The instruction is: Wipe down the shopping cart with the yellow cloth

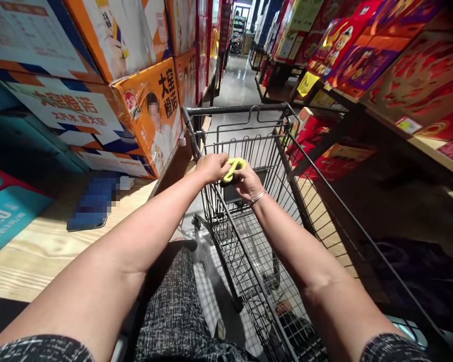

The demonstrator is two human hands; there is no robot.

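A black wire shopping cart (249, 211) is seen in a store aisle, its basket tilted toward the camera. A small yellow-green folded cloth (234, 167) is held over the left rim of the cart, just inside the basket. The left hand (211, 167) is closed on the cloth's left end and rests against the cart's rim wire. The right hand (249, 182) is clenched on the cloth's right end, a thin silver bracelet (258, 196) being worn at its wrist. Orange and white printed cartons (151, 113) are stacked on a pale wooden shelf (41, 241) at the left. Red gift boxes (362, 55) are ranged on the shelving at the right.
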